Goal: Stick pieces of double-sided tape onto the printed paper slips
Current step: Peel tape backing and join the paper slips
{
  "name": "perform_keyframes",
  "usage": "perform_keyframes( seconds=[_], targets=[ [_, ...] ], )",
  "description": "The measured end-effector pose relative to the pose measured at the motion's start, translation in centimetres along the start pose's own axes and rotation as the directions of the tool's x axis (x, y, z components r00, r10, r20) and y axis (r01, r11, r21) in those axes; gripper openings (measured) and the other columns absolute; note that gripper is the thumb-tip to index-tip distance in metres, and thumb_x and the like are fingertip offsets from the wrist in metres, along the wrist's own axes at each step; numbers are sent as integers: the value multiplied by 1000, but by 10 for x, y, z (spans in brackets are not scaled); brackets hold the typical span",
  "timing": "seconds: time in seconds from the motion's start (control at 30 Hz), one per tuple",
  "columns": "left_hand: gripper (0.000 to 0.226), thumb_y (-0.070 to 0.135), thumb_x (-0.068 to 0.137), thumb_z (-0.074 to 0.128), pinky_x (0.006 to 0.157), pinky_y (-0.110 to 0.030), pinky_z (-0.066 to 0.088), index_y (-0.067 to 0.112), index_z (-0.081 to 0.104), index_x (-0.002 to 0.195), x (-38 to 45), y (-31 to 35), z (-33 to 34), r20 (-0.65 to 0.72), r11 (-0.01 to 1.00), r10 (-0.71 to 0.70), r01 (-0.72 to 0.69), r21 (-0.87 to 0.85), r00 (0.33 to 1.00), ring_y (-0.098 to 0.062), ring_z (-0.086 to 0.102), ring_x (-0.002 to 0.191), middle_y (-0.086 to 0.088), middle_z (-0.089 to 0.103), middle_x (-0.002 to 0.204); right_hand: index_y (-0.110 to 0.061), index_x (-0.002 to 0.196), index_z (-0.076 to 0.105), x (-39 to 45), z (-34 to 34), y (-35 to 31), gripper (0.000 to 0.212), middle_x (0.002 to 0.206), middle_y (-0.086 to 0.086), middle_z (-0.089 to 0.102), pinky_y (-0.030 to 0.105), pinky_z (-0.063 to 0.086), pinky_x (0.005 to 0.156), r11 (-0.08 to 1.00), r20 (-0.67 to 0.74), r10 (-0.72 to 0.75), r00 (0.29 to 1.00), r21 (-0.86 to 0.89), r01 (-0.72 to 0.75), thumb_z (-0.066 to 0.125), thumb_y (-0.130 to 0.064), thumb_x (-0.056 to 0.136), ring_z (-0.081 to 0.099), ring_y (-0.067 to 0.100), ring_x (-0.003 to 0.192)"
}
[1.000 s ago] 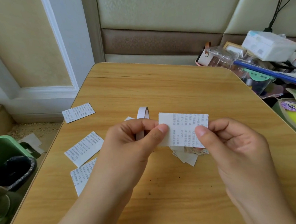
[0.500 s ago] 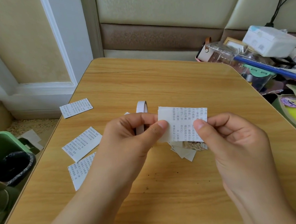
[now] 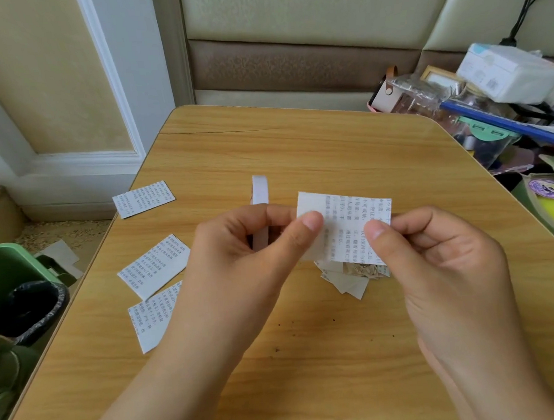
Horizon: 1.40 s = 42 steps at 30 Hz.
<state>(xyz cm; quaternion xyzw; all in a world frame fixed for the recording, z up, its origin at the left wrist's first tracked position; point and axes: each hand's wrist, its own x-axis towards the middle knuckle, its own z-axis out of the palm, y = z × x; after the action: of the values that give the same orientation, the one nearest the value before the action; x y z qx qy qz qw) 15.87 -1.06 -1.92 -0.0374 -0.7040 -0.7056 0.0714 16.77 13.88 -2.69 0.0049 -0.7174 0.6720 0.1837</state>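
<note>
At centre frame, the left hand (image 3: 239, 244) and right hand (image 3: 434, 252) each pinched the white printed paper slip (image 3: 345, 228) above the wooden table (image 3: 298, 150), probably steadying it for tape; the left also gripped the white tape roll (image 3: 259, 204).

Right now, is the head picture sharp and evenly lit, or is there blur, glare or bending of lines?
Head view: soft daylight, no glare; faint shadows under the hands; the held printed slip shows characters, slightly soft; the far table edge and the white door frame bow from the wide lens; the clutter at right is softer.
</note>
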Motion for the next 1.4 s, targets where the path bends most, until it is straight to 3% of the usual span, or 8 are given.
perform_keyframes(
  seconds=[0.13,0.33,0.93,1.13,1.2,1.27,1.33,1.4],
  targets=[
    [9,33,65,71,47,-12,33,24,74,65,1,-1,-1,63,995,-49,54,-83,997,-4,43,48,10,58,52,-24,65,69,1,-1,0,6,66,5,70,19,50,59,1000,12,18,1000,2,-18,70,-25,71,63,14,61],
    [24,48,68,70,44,-18,25,24,70,65,1,-6,-2,27,1000,-25,25,6,999,-13,29,50,-8,41,57,-20,67,68,-1,0,1,7,68,8,69,21,48,59,1000,19,5,1000,-13,-5,71,-25,71,61,16,61],
    [27,40,79,60,38,-16,20,14,62,71,-2,-9,2,-76,990,35,-24,139,997,-8,21,41,3,27,49,-15,63,64,-3,5,2,11,61,-1,68,13,46,55,999,18,-34,999,34,33,70,-19,71,60,5,56],
    [30,44,77,63,39,-14,21,15,64,68,-2,-8,1,-55,993,37,-31,113,998,-8,23,42,1,28,49,-18,72,66,-4,2,5,10,77,0,72,20,53,61,996,44,-79,996,-35,81,75,-23,70,68,17,71],
    [38,49,74,71,44,-17,24,16,63,57,-1,-8,1,-1,996,16,-16,88,1000,-12,29,48,-9,31,53,-20,74,67,-2,0,8,13,89,-8,66,26,52,71,933,40,-222,974,-283,224,76,-29,72,64,15,82],
    [43,49,72,67,53,-27,29,17,56,46,1,-8,-1,105,999,-53,54,-3,993,-21,32,54,-11,36,52,-19,76,67,0,-3,9,11,95,-9,53,18,45,79,782,55,-391,919,-506,363,74,-27,75,56,7,88],
    [41,52,68,58,60,-39,29,17,57,47,3,-9,-4,203,986,-115,136,-93,972,-23,35,55,-4,40,50,-15,78,70,3,-8,7,6,94,-5,48,10,38,80,669,113,-480,870,-595,446,73,-20,76,52,9,87],
    [40,54,64,58,61,-41,28,17,57,48,4,-10,-6,233,983,-141,164,-82,962,-21,35,54,-1,40,50,-11,78,71,4,-12,5,5,91,-2,54,13,41,79,601,202,-517,832,-606,521,72,-16,78,54,12,86]
  ],
)
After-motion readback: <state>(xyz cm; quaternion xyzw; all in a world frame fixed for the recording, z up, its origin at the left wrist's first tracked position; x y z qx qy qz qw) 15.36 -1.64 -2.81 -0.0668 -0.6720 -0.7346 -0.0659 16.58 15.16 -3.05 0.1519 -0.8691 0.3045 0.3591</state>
